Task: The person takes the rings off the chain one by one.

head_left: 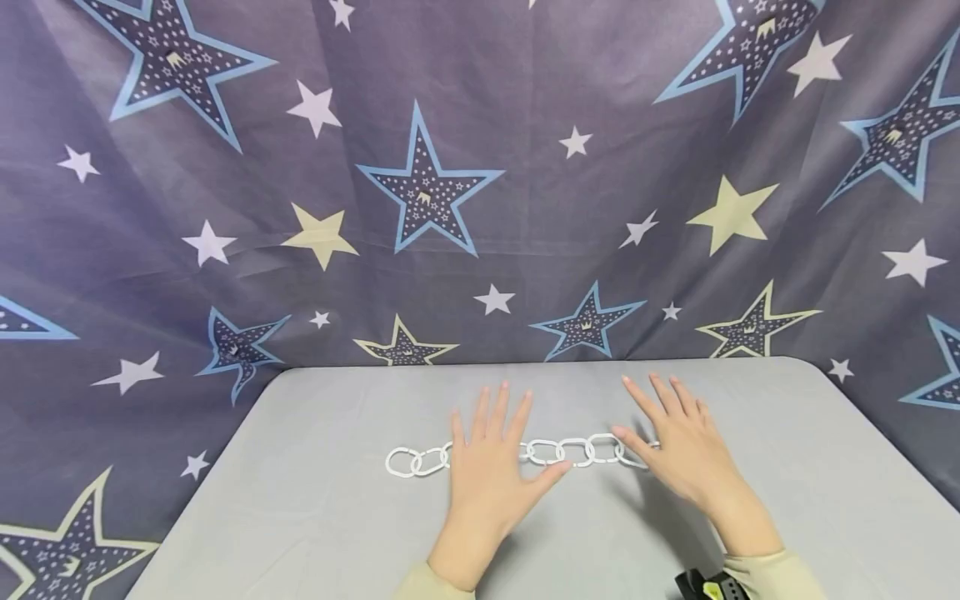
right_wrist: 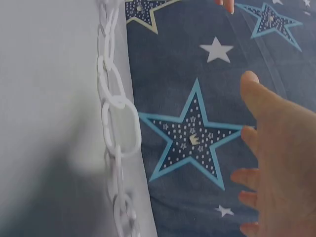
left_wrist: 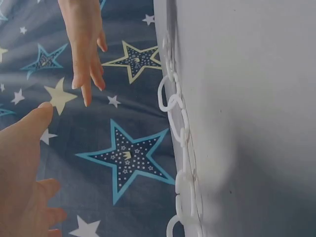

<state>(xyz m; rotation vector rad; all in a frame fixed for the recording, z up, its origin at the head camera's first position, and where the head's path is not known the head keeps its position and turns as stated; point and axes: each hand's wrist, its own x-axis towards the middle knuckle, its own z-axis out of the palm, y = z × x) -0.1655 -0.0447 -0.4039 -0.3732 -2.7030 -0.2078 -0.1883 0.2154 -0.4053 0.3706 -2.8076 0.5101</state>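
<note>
Likely light and smooth, the chain (head_left: 559, 452) should flex; an end link (head_left: 389, 463) suits pinching; left hand (head_left: 487, 483) and right hand (head_left: 686, 454) spread, empty.

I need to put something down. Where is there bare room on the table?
Most room: the table left of the chain and right of the right hand. Smaller patches lie between that hand and the left hand: one nearer than the chain, one beyond it, toward the curtain. Crowded: mid-table, where the chain runs below both hands.
</note>
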